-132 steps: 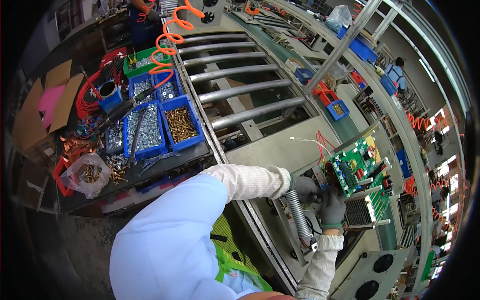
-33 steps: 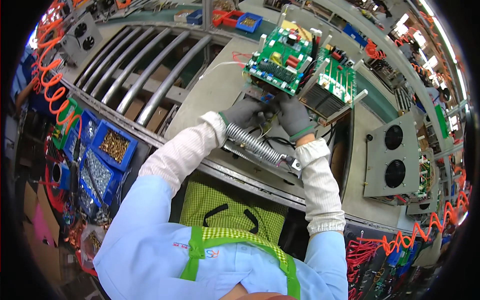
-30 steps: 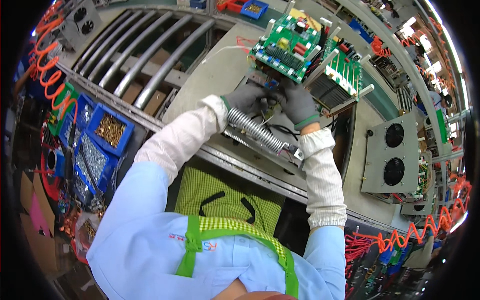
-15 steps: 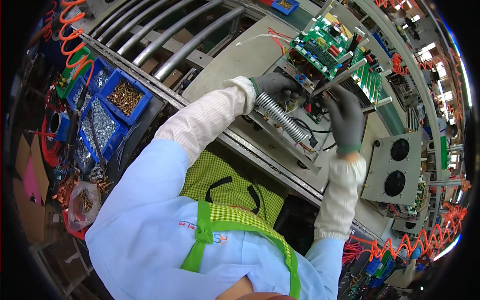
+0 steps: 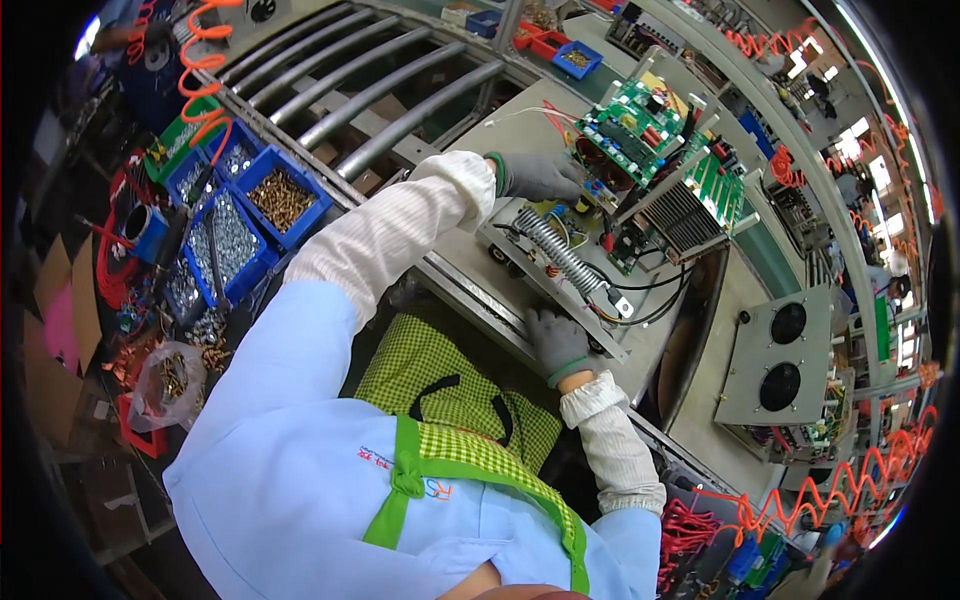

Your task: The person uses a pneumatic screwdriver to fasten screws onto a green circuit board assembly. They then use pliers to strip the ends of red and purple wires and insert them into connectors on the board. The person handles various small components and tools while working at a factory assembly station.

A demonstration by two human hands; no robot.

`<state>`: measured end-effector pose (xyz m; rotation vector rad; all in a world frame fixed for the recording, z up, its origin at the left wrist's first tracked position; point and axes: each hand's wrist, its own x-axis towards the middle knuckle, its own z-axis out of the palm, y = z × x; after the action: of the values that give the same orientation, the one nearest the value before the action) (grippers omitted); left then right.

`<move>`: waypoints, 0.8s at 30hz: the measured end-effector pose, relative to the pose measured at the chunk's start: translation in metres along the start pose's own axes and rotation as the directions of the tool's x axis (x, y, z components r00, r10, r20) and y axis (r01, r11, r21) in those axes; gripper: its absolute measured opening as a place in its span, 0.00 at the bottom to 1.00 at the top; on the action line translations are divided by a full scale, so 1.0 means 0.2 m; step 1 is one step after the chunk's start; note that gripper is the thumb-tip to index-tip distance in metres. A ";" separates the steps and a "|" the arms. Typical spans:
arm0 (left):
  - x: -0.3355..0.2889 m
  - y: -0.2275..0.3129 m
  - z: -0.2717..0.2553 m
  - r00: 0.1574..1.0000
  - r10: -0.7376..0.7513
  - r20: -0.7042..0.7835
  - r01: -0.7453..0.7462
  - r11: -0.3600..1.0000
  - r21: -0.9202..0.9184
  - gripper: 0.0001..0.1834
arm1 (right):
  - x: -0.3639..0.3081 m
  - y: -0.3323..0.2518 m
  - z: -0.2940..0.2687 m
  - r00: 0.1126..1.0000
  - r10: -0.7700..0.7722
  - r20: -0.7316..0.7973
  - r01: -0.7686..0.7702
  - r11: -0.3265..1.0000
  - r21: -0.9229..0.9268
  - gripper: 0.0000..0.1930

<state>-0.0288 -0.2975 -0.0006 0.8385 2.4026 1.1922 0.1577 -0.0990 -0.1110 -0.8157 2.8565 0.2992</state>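
A partly built electrical unit stands on the bench, with a flat metal chassis (image 5: 513, 252), green circuit boards (image 5: 626, 130) and a black finned heatsink (image 5: 684, 218). My left hand (image 5: 540, 177), in a grey glove, is closed on the chassis's left end; its fingertips are partly hidden beside small connectors. At the near edge, my right hand (image 5: 556, 342), also gloved, has its fingers bent against the chassis rim. A coiled metal spring-like tube (image 5: 560, 250) lies along the chassis's near side, between my hands. Black cables (image 5: 650, 312) loop out to its right.
Blue bins of brass screws (image 5: 279, 200) and silver fasteners (image 5: 222, 250) stand at the left. Metal rollers (image 5: 415, 120) lie beyond them. A grey panel with two fans (image 5: 775, 355) sits at the right. Orange coiled hoses (image 5: 205, 65) hang at the left.
My right hand has moved from the right side of the boards down to the chassis's near edge. My left hand has drawn back slightly to the chassis's left end. The view has shifted.
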 end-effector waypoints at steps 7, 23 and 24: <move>0.15 0.32 0.23 0.960 0.276 -0.041 -0.250 0.915 0.317 0.16 | -0.32 0.03 -0.30 0.957 -0.085 -0.276 0.202 0.879 0.432 0.11; 0.54 0.45 0.46 0.890 -0.311 -0.334 0.414 0.858 0.303 0.26 | 0.38 0.83 0.09 0.815 0.499 -0.296 -0.314 0.808 0.498 0.15; 0.56 0.44 0.47 0.885 -0.309 -0.349 0.422 0.849 0.318 0.25 | 0.40 0.85 0.10 0.781 0.581 -0.231 -0.394 0.744 0.540 0.15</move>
<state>-0.0358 -0.1275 0.0103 0.2728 2.9214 0.7354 0.0016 0.0067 -0.1222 0.0153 3.2499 -0.5578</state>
